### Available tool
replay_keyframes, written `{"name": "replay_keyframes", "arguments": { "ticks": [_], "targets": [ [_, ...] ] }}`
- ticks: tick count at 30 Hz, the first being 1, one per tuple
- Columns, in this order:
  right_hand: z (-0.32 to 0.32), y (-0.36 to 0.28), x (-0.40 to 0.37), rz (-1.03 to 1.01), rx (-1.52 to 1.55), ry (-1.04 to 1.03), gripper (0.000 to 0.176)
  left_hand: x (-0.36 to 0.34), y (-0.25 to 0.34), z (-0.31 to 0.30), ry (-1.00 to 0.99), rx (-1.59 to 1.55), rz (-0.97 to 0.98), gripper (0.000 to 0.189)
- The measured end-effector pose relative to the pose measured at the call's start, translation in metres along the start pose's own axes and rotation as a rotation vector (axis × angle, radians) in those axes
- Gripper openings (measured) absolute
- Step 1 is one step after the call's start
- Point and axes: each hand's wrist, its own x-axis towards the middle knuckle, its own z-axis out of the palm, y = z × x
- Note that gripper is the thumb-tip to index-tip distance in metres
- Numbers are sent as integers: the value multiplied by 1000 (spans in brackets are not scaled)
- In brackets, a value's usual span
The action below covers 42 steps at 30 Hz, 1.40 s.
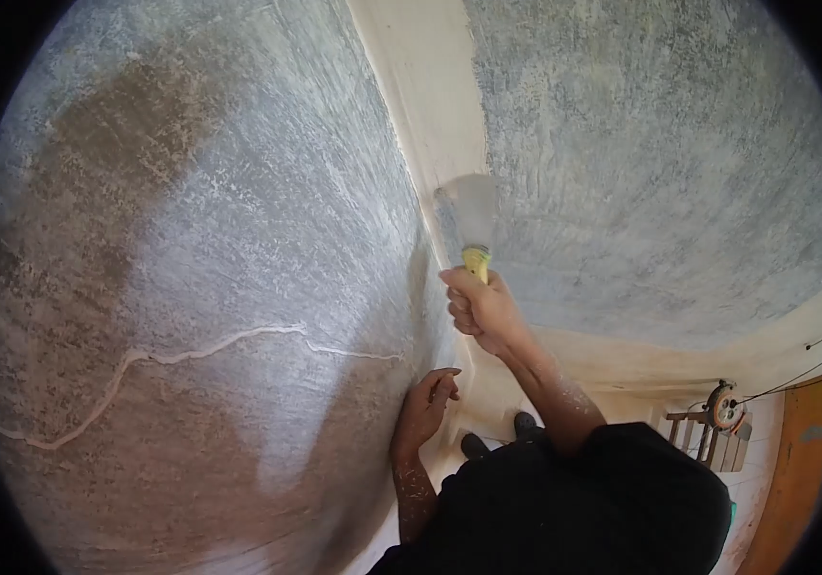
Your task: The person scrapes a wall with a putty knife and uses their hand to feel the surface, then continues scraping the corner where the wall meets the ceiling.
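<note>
Yellow-handled putty knife (472, 230) stands blade-up, blurred, against the pale wall corner (427, 144).

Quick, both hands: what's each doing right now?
Left hand: open, holding nothing, fingertips against the wall.
Right hand: closed on the yellow-handled putty knife.

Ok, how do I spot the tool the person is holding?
Find the pale corner strip running up the middle. The right hand grips a tool there, its wide head blurred. Its yellow handle is the only bright thing nearby.
</note>
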Motion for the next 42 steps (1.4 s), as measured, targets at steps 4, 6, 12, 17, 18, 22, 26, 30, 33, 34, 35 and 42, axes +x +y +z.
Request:
{"name": "replay_keyframes", "arguments": {
  "ticks": [4, 6, 12, 17, 18, 22, 26, 30, 33, 34, 35, 42],
  "targets": [
    [-19, 14, 1, 59, -23, 61, 29, 2, 4, 0, 11, -10, -10, 33],
    [-7, 3, 1, -9, -3, 20, 28, 0, -2, 1, 11, 13, -17, 33],
    [-27, 22, -5, 68, 28, 2, 27, -1, -1, 0, 6, -62, -24, 32],
    [-41, 19, -14, -102, 207, -278, 43, -2, 3, 0, -2, -9, -68, 34],
    [-46, 17, -15, -127, 273, -343, 47, -1, 3, 1, -1, -17, -72, 34],
    [-54, 26, -23, -81, 274, -338, 51, 3, 6, 2, -4, 11, -71, 34],
    [-49, 19, -13, -236, 60, -247, 49, 2, 5, 3, 5, 25, -73, 34],
    [-43, 26, -14, -116, 164, -194, 48, 2, 5, 2, 5, 40, -72, 34],
    [-34, 26, -22, -62, 213, -148, 49, 2, 9, 3, 8, -10, -87, 32],
    [-31, 21, -22, -59, 204, -143, 50, 3, 9, 2, 10, -10, -84, 32],
    [-27, 17, -24, -43, 224, -139, 51, 2, 7, 2, 8, -11, -86, 32],
    [-27, 8, -26, -59, 192, -137, 50, 2, 1, 2, 5, -3, -90, 33]
  ]
}}
